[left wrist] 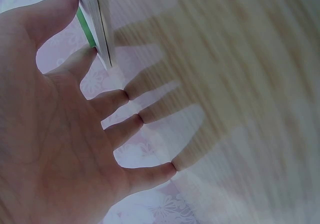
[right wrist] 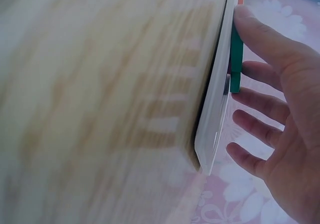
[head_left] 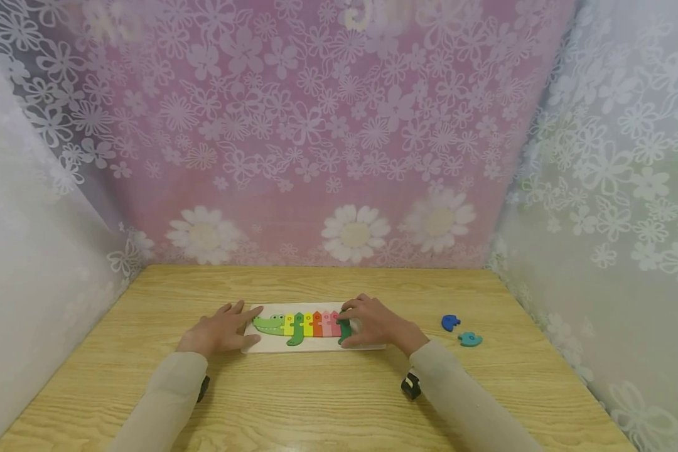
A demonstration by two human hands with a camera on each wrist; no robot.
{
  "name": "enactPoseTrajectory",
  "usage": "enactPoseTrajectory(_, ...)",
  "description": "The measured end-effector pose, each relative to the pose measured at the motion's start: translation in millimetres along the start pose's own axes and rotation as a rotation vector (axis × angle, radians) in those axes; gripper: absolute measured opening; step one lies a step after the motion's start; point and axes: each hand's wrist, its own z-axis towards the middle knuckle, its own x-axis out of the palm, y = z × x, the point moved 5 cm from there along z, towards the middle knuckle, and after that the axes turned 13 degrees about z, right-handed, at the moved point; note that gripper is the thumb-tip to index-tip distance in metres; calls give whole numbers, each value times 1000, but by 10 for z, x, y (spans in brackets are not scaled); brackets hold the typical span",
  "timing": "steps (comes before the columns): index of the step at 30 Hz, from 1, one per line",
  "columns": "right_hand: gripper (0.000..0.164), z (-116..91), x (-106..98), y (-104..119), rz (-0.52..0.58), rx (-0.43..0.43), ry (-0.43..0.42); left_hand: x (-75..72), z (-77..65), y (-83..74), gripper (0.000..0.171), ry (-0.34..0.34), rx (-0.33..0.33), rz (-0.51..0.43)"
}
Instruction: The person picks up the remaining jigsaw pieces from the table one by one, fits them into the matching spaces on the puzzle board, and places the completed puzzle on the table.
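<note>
A white wooden puzzle board (head_left: pixel 268 345) lies on the table with a crocodile of colored pieces in it: a light green head (head_left: pixel 270 325), then yellow, green, orange and pink body pieces (head_left: pixel 317 324). My left hand (head_left: pixel 220 329) has its fingers spread, thumb and index finger touching the board's left end; in the left wrist view its other fingertips rest on the tabletop. With thumb and fingers, my right hand (head_left: pixel 375 321) pinches a dark green puzzle piece (right wrist: pixel 236 54) at the board's right part. That hand partly hides the piece in the head view.
To the right of the board lie a dark blue puzzle piece (head_left: pixel 451 322) and a teal puzzle piece (head_left: pixel 470 339). The wood-grain table (head_left: pixel 316 402) meets flowered curtains at the back and both sides. A black strap (head_left: pixel 411 385) sits at the right wrist.
</note>
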Motion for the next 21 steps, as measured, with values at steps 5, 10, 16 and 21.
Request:
enactPoseTrajectory(5,63,7,0,-7,-15,-3,-1,6,4,4,79,1,3,-2)
enactPoseTrajectory(10,65,9,6,-17,-18,-8,-7,-2,3,2,79,-3,5,-3)
enactPoseTrajectory(16,68,9,9,-23,-21,-7,-5,-2,4,2,79,-1,6,-4)
enactPoseTrajectory(21,69,8,10,-24,-13,-7,-7,5,4,1,79,6,8,0)
